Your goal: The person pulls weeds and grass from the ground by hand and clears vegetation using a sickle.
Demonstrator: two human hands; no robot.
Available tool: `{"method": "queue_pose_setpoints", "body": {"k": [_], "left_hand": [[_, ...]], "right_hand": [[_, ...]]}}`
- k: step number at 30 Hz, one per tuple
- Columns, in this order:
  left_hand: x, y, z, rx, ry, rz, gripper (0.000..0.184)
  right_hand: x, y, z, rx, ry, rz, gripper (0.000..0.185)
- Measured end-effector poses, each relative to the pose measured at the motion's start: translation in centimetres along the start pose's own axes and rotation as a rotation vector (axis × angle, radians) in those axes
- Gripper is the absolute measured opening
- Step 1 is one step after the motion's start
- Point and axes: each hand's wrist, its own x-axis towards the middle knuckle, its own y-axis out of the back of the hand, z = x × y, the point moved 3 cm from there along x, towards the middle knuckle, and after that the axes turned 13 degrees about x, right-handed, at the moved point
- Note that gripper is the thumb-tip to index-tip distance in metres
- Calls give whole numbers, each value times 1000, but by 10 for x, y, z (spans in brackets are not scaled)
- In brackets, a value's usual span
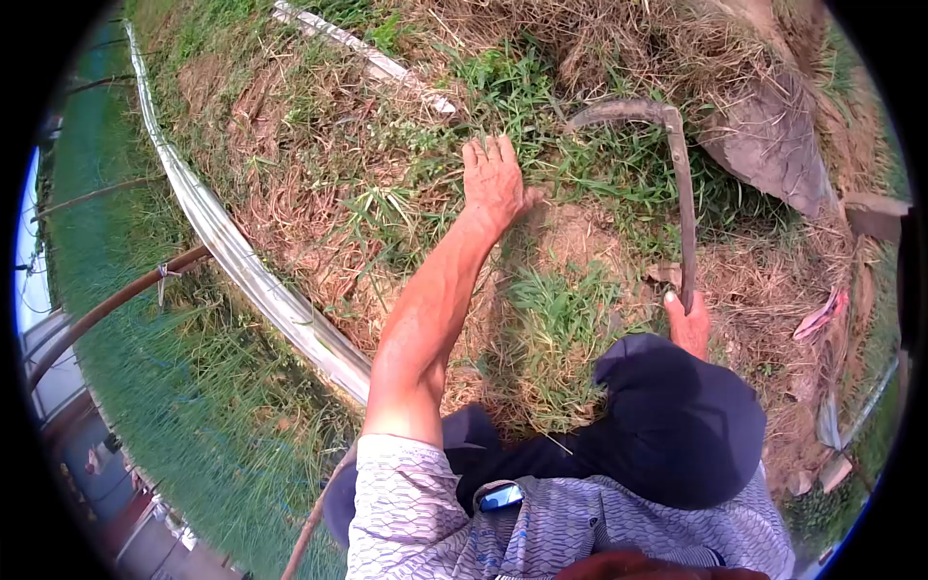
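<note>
My right hand (pixel 689 327) is wrapped round the lower end of a sickle's wooden handle, beside my bent knee. The sickle (pixel 681 184) stands with its handle pointing away from me, and its curved, brown-stained blade bends left over the grass. My left hand (pixel 494 182) reaches forward, back of the hand up, with fingers stretched out and thumb apart. Its fingertips rest at the edge of a green grass clump (pixel 503 87), left of the blade and apart from it. A smaller tuft of grass (pixel 565 304) grows between my two hands.
A large flat stone (pixel 768 145) lies right of the sickle. Long pale plastic sheeting (pixel 232 251) runs along the left, beside a curved pole (pixel 116 309) and dense thin green plants (pixel 155 387). A white strip (pixel 372 58) lies at the top. Dry grass covers the slope.
</note>
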Motion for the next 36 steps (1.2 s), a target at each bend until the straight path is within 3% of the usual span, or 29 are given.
{"method": "queue_pose_setpoints", "body": {"k": [2, 5, 6, 7, 9, 10, 12, 15, 18, 21, 23, 27, 29, 31, 33, 35, 36], "left_hand": [[22, -22, 8, -2, 193, 55, 100], [41, -22, 12, 16, 219, 21, 96], [48, -23, 13, 61, 214, 197, 75], [53, -28, 16, 67, 214, 186, 75], [65, -32, 20, -19, 256, 123, 48], [63, -39, 22, -14, 258, 109, 48], [63, -43, 21, -103, 193, 206, 31], [53, -38, 18, -228, 185, 316, 19], [43, -36, 19, -484, 286, 14, 20], [14, -41, 18, -673, 315, 106, 25], [-10, -35, 14, -600, 227, -60, 34], [-115, 20, 17, -983, 45, -449, 32], [-198, 13, 24, -625, -203, -731, 33], [-209, 34, -6, -83, -294, -987, 33], [-200, 21, -56, -18, -26, -767, 32], [-177, 28, -74, -99, 44, -293, 41], [-162, 40, -66, -116, 7, -192, 45]], "right_hand": [[2, 8, 12, 49, -52, 37, 32], [5, 15, 28, 113, -87, 33, 33], [7, 16, 34, 111, -120, 64, 33], [11, 16, 37, 113, -129, 55, 33], [17, 17, 40, 27, -183, 36, 37], [17, 19, 49, 25, -192, 24, 37], [28, 17, 63, 101, -133, -31, 42], [34, 16, 62, 154, -215, -127, 47], [41, 9, 71, 131, -221, -153, 46], [43, 1, 53, 97, -235, -171, 44], [48, -6, 58, 112, -213, -182, 42], [49, -15, 80, 132, -162, -203, 39], [48, -20, 75, 139, -129, -216, 38], [44, -21, 54, 137, -129, -305, 37], [49, -31, 57, 98, -127, -349, 39], [50, -40, 53, 135, -67, -347, 42], [49, -43, 38, 111, -66, -357, 45]]}}
